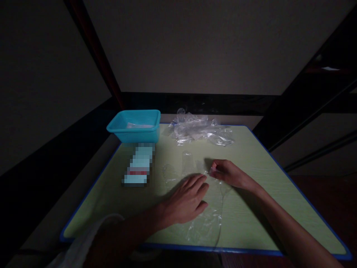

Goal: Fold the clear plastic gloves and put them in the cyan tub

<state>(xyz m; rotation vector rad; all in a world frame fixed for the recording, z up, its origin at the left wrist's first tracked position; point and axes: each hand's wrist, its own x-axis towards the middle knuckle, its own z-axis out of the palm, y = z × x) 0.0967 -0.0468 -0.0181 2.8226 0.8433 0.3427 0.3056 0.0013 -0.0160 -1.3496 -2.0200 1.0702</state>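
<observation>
One clear plastic glove (205, 225) lies at the lower middle of the frame. My left hand (185, 203), fingers (203, 191) a bit spread, likely keeps it flat while my right hand (227, 173) pinches its side.

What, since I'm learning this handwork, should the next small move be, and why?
Perhaps the right hand should gently draw its pinched bit of the clear plastic glove outward: the plastic looks bunched there, while the left hand lies spread on the glove and could steady it.
</observation>
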